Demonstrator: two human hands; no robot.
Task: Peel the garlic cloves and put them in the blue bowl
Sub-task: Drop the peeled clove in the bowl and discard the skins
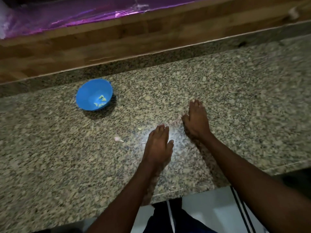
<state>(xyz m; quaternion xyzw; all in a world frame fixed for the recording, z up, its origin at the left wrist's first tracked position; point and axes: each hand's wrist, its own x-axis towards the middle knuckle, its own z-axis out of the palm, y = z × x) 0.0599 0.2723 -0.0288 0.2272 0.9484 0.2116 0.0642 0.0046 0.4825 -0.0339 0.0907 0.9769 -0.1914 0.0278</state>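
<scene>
the left hand (pixel 159 145) and right hand (pixel 196 120) lie flat at centre frame on the speckled granite table (pixel 235 98), fingers straight and close together, holding nothing; likely a pause between cloves. the round blue plastic bowl (pixel 87 96) stands in the left-centre, within reach, holding several pale peeled garlic cloves (pixel 101 101). one unpeeled pinkish garlic clove (pixel 118 139) lies just left of the left hand, apparently next in line; a small pale scrap (pixel 139 128) sits nearby. no writing or brand is legible.
</scene>
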